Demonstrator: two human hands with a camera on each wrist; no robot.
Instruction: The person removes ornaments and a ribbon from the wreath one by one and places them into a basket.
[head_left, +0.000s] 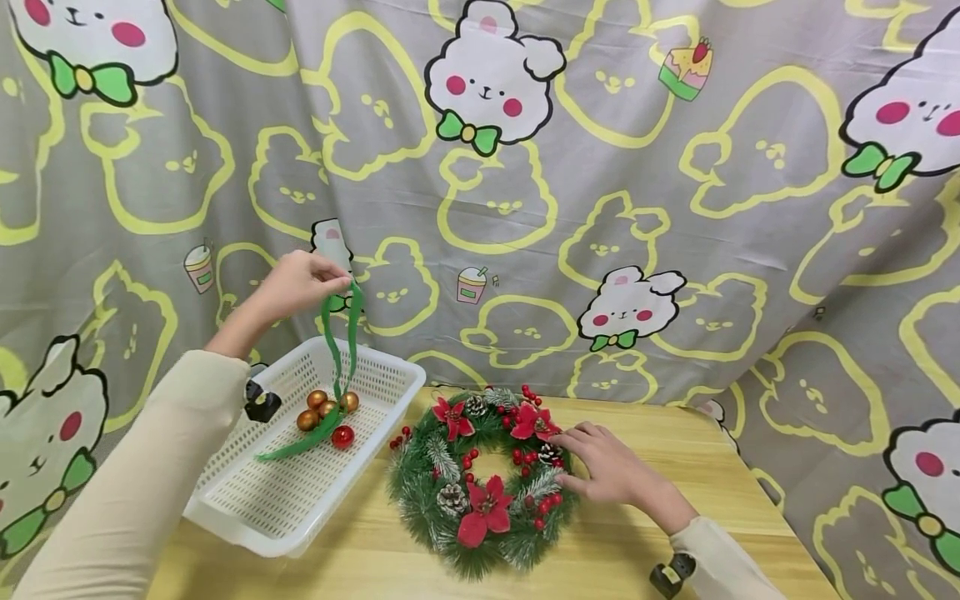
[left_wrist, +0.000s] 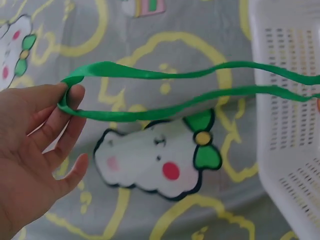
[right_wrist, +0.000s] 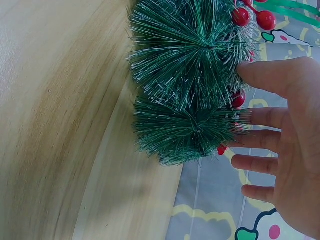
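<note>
Between thumb and fingertips, my left hand [head_left: 303,282] pinches a green ribbon [head_left: 352,329] by its looped top. Two strands hang down from it, and the lower end lies in the white plastic basket [head_left: 390,367]. In the left wrist view the ribbon [left_wrist: 150,75] stretches from the fingers to the basket. My right hand [head_left: 611,468] lies at the right edge of the Christmas wreath [head_left: 517,546], fingers extended, their tips at the needles. The wreath carries red flowers, red berries and pine cones. From the right wrist, its green needles [right_wrist: 195,50] show beside the straight fingers.
Several gold balls [head_left: 307,419] and a red ball [head_left: 342,437] lie in the basket near the ribbon's end. The basket and wreath stand side by side on a wooden table [head_left: 637,542]. Behind hangs a grey patterned curtain [head_left: 405,208].
</note>
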